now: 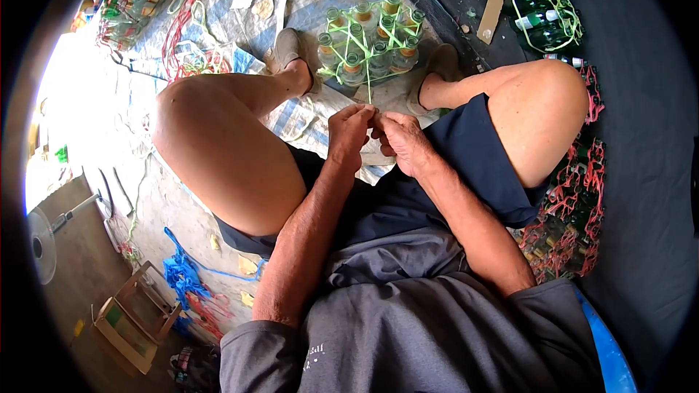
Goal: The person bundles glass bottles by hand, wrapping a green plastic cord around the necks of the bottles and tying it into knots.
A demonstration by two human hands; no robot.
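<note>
Several clear glass bottles (378, 51) stand upright in a bundle between my feet, laced together with light green string (369, 81). A strand of that string runs from the bundle toward me to my fingertips. My left hand (349, 135) is closed in a pinch on the string. Beside it, my right hand (403, 140) is closed too, its thumb and fingers pinched close to the left fingertips. Both hands meet just in front of the bundle, above the ground sheet. What the curled fingers cover is hidden.
Tied bottles lie at the upper left (131, 4) and green ones at the upper right (546, 22). More bottles with red string (575, 211) lie beyond my right leg. Blue string (182, 269), a wooden frame (138, 313) and a fan (42, 246) are at left.
</note>
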